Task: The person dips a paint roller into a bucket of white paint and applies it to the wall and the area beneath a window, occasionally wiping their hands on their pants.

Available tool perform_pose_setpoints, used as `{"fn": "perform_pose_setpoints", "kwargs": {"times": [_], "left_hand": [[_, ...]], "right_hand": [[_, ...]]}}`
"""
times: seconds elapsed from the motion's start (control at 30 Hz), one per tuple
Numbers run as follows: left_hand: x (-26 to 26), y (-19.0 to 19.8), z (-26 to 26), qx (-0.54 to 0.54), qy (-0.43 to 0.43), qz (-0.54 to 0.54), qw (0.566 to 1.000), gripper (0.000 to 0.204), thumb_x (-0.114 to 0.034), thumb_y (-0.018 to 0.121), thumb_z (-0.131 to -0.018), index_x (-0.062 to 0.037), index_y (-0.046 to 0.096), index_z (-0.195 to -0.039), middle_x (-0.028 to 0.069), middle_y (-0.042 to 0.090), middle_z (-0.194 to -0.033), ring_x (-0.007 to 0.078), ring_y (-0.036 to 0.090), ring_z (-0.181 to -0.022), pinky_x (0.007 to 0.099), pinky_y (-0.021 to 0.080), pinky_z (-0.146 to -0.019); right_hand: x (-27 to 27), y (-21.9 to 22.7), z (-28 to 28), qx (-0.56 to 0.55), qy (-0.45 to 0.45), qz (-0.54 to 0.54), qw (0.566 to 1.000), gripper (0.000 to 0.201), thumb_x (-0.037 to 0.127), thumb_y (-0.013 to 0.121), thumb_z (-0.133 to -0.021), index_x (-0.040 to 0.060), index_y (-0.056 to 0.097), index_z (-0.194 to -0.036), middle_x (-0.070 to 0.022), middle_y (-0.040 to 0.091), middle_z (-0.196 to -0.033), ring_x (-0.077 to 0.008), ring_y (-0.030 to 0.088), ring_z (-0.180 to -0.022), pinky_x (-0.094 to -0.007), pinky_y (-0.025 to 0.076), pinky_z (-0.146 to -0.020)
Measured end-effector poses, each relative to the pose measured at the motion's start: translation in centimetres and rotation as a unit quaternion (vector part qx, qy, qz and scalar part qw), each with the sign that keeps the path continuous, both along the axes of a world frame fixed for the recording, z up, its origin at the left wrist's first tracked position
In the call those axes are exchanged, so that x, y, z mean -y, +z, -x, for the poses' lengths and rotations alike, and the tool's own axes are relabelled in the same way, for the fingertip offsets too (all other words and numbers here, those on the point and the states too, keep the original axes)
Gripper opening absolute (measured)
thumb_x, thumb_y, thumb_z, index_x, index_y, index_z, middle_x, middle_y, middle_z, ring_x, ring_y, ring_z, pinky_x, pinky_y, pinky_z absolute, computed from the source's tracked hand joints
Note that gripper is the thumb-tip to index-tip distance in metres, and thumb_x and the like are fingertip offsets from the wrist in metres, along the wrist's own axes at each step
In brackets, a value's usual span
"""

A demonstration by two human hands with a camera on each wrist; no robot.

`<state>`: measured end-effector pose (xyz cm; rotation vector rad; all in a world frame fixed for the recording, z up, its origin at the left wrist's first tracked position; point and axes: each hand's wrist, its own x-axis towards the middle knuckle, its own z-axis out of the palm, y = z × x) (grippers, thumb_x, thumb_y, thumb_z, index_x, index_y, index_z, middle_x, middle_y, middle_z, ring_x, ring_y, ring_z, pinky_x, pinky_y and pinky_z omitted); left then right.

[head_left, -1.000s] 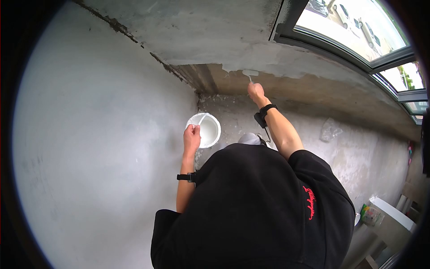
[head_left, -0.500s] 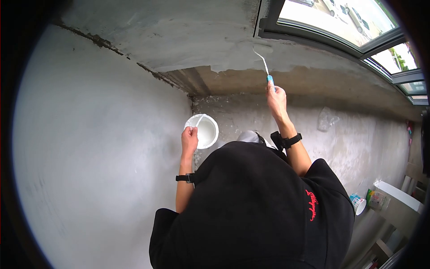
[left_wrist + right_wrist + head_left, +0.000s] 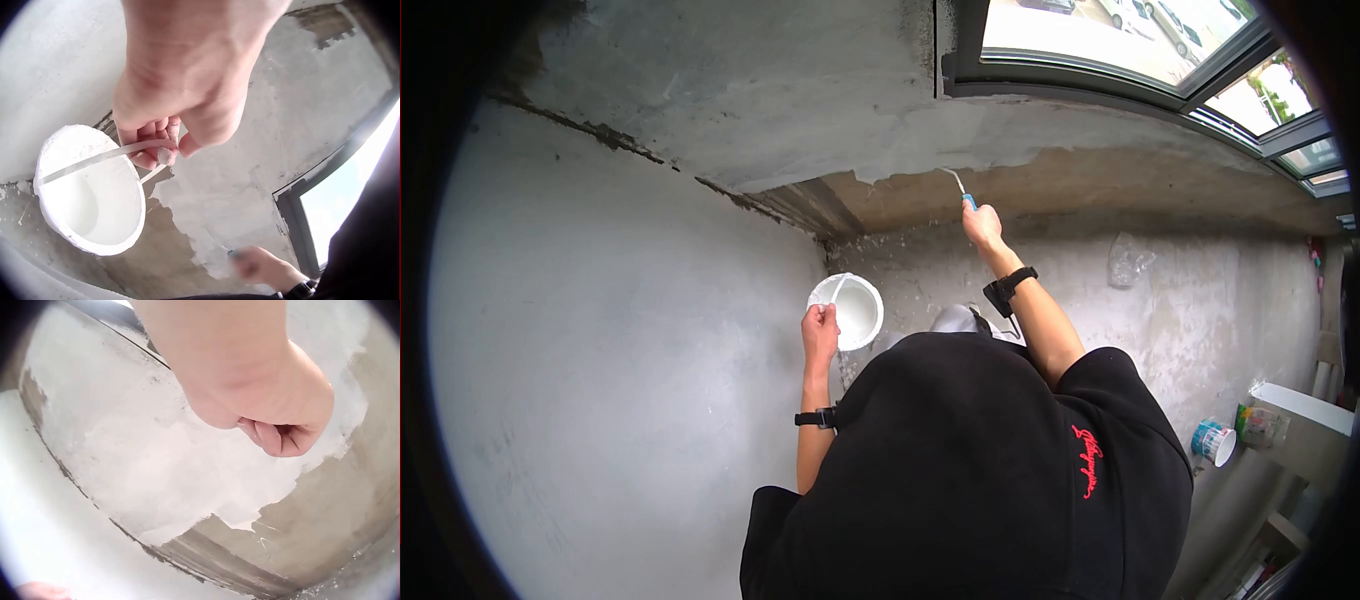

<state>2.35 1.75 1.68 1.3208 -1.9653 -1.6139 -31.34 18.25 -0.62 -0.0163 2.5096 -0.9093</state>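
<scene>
The left hand [image 3: 820, 335] grips the pale strap handle [image 3: 94, 161] of a white bucket [image 3: 138, 219], which hangs tilted with its white inside showing. In the head view the right hand [image 3: 983, 226] is curled round the blue grip [image 3: 969, 202] of a thin-necked tool. The tool's far end meets the wall near the ragged lower edge of the pale coating [image 3: 900, 150]; its head is hard to make out. Bare brown wall [image 3: 920, 200] shows below that edge. From the right wrist the curled right hand [image 3: 269, 400] hides the tool.
A window frame [image 3: 1080, 88] runs above the coated wall. The smooth grey wall [image 3: 630, 330] stands at the left. A clear plastic bag [image 3: 1130, 262] lies on the floor; a blue and white tub [image 3: 1214, 441] and a white board [image 3: 1305, 407] are at the lower right.
The right hand first drew back rightward with the tool raised over the coating, then moved left and lower to the coating's edge. The left hand keeps its hold on the bucket's handle.
</scene>
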Motion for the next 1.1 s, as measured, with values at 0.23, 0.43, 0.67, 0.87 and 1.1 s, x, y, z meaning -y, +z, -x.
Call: {"fn": "perform_pose_setpoints", "kwargs": {"times": [0.23, 0.43, 0.67, 0.87, 1.1], "left_hand": [[-0.2, 0.0, 0.3, -0.036, 0.015, -0.030, 0.999, 0.023, -0.020, 0.064, -0.093, 0.0022, 0.057, -0.088, 0.0024, 0.056, -0.064, 0.0081, 0.050, -0.051, 0.0238, 0.042, -0.049], [-0.8, 0.2, 0.3, -0.039, 0.001, -0.028, 0.999, 0.025, -0.022, 0.066, -0.092, 0.0016, 0.057, -0.087, 0.0017, 0.055, -0.064, 0.0077, 0.050, -0.052, 0.0233, 0.042, -0.049], [-1.1, 0.4, 0.6, -0.034, -0.006, -0.032, 0.999, 0.026, -0.022, 0.065, -0.093, 0.0015, 0.057, -0.086, 0.0018, 0.055, -0.064, 0.0078, 0.050, -0.052, 0.0234, 0.042, -0.049], [-1.5, 0.3, 0.6, -0.015, -0.008, -0.023, 1.000, 0.025, -0.021, 0.064, -0.093, 0.0014, 0.056, -0.086, 0.0021, 0.055, -0.065, 0.0079, 0.050, -0.052, 0.0234, 0.041, -0.050], [-2.0, 1.4, 0.2, -0.009, 0.000, -0.024, 1.000, 0.024, -0.020, 0.063, -0.094, 0.0010, 0.056, -0.086, 0.0025, 0.056, -0.066, 0.0075, 0.050, -0.054, 0.0230, 0.041, -0.051]], "right_hand": [[-0.3, 1.2, -1.8, -0.041, -0.004, 0.039, 0.998, 0.056, 0.045, 0.049, -0.092, -0.0087, 0.066, -0.091, -0.0302, 0.066, -0.091, -0.0431, 0.064, -0.093, -0.0479, 0.048, -0.082], [-4.0, 9.2, -2.4, -0.110, -0.041, 0.137, 0.984, 0.051, 0.045, 0.051, -0.094, -0.0027, 0.063, -0.083, -0.0237, 0.064, -0.077, -0.0396, 0.064, -0.079, -0.0463, 0.047, -0.072], [-4.5, 9.6, -1.8, -0.097, -0.036, 0.126, 0.987, 0.051, 0.046, 0.050, -0.094, -0.0030, 0.065, -0.088, -0.0236, 0.066, -0.080, -0.0409, 0.064, -0.082, -0.0458, 0.048, -0.075], [-2.3, 2.5, 0.1, -0.022, -0.022, 0.047, 0.998, 0.057, 0.046, 0.049, -0.093, -0.0081, 0.067, -0.092, -0.0321, 0.065, -0.095, -0.0441, 0.063, -0.097, -0.0481, 0.048, -0.086], [0.1, -3.2, 0.5, 0.000, -0.016, 0.001, 1.000, 0.053, 0.042, 0.051, -0.091, -0.0076, 0.068, -0.096, -0.0291, 0.066, -0.099, -0.0424, 0.063, -0.101, -0.0470, 0.048, -0.088]]}}
